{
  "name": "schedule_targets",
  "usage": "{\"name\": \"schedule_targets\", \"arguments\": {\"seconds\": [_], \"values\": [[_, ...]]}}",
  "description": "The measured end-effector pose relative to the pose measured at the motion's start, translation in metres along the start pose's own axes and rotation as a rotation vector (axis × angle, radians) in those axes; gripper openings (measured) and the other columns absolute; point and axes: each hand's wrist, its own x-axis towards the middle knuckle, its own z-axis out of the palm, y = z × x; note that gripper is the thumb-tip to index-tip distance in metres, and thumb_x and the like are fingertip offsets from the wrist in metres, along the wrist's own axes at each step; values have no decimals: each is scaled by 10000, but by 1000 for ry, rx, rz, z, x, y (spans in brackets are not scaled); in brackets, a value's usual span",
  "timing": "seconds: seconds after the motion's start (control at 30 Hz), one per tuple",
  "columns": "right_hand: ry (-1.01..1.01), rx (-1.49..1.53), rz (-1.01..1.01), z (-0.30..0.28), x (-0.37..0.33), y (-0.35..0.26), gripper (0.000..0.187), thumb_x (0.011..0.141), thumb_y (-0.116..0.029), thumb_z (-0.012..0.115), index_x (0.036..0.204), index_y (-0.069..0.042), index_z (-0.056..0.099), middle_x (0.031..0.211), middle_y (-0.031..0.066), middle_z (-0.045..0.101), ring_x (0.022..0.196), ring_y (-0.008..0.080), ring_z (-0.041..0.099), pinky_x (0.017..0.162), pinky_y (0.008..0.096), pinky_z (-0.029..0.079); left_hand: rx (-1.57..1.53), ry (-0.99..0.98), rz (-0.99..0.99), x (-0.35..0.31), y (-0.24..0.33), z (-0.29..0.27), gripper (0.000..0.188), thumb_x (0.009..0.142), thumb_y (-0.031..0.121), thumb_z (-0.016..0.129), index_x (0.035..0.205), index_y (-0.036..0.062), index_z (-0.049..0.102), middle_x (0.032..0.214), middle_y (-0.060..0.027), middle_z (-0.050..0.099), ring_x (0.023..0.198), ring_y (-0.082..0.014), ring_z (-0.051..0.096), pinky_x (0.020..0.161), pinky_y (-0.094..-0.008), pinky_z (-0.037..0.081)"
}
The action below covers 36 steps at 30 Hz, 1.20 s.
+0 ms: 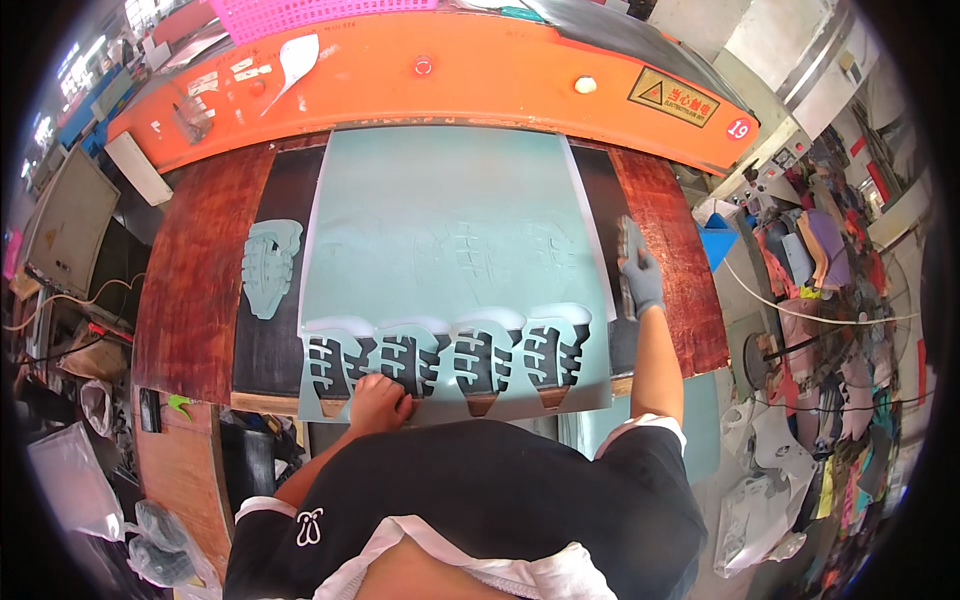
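Note:
A pale green sheet (440,190) lies across the black work surface, with a row of sole-shaped cutouts with slots along its near end. At its front edge, my bare left hand (378,402) has its fingers curled onto the sheet, beside the leftmost cutouts. My right hand (645,284), in a grey glove, grips a narrow grey cutting die (628,255) seen nearly edge-on, just right of the sheet. To the left of the sheet lies a pale green slotted cut piece (268,268). Faint outlines mark the sheet's middle.
An orange machine beam (360,75) spans the far side, with a pink basket (310,15) on top. Reddish-brown boards (200,270) flank the black surface. A blue container (716,240) stands at the right; colourful scraps (825,250) hang beyond it.

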Motion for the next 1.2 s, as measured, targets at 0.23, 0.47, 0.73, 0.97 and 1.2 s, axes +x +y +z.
{"name": "schedule_targets", "arguments": {"seconds": [0.23, 0.47, 0.73, 0.97, 1.2], "values": [[173, -1048, -116, -45, -55, 32, 691, 674, -448, 690, 1232, -64, 550, 1311, 200, 486, 1119, 366, 524, 936, 437, 429, 4, 18, 38, 1, 3, -4, 156, 738, 193, 668, 726, 69, 573, 782, -86, 548, 873, -305, 509, 783, -436, 392], [-181, -309, 120, -21, -133, 53, 490, 766, -321, 680, 1106, 15, 576, 876, 143, 639, 815, 230, 624, 738, 340, 490, 2, -23, 3, -12, 20, -17, 254, 718, 217, 715, 872, 53, 596, 895, -107, 544, 925, -331, 494, 830, -441, 391], [-291, 77, 69, -27, -161, 45, 434, 808, -101, 634, 1197, 44, 508, 1070, 104, 611, 927, 151, 578, 803, 278, 467, -87, -100, 83, -36, 22, -33, 376, 645, 80, 729, 996, 61, 596, 1072, -75, 567, 1179, -312, 464, 986, -504, 354], [-205, -236, -6, -65, -235, 69, 494, 827, -140, 619, 1257, 49, 465, 1181, 181, 571, 1099, 258, 551, 937, 339, 413, 88, -304, 151, -120, 39, -2, 446, 770, 182, 636, 1202, 100, 567, 1142, -50, 553, 1231, -281, 415, 1003, -463, 331], [-110, -332, -183, -65, -276, 110, 439, 824, -95, 615, 1233, -1, 489, 1163, 178, 556, 1056, 280, 544, 873, 388, 439, 411, -480, 58, -119, 21, 49, 547, 812, 223, 566, 1334, 118, 442, 1376, -72, 398, 1324, -272, 307, 1032, -471, 303]]}}
